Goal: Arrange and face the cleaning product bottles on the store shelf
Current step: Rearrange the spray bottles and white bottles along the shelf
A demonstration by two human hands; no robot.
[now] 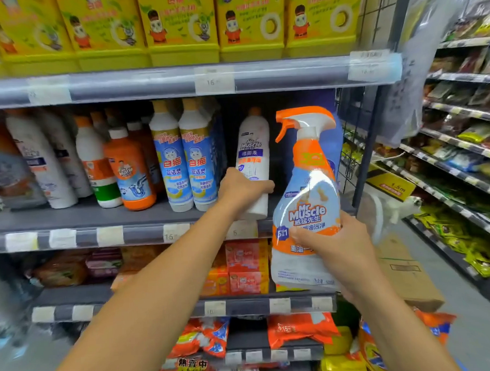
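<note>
Left hand (pixel 242 189): its grip is wrapped round the lower body of the white bottle (pixel 254 149), with one digit laid across the front.
White bottle: orange-capped, with its label faced outward, it is held near upright at the front edge of the middle shelf (pixel 78 216). Whether its base rests on the shelf cannot be told.
Right hand (pixel 336 247): its grip is clamped on the lower right side of the spray bottle (pixel 305 199), with the thumb laid over the label.
Spray bottle: it is carried in the air before the shelf's right end, with the orange trigger turned left. Its lower half hangs below the price rail (pixel 142 234).
Open room: a dark gap is seen between the white bottle and the twin blue-labelled bottles (pixel 186 171). More dark depth lies behind the white bottle, partly covered by the spray bottle.
Left stretch: it is crowded with an orange bottle (pixel 131 174) and leaning white bottles (pixel 42 164).
Right edge: the shelf is closed off by a dark upright post (pixel 368 150).
Above: headroom is limited by the upper shelf rail (pixel 147 82), over which yellow bottles (pixel 181 24) are lined.
Floor: a cardboard box (pixel 410 276) is set in the aisle, near the right hand.
</note>
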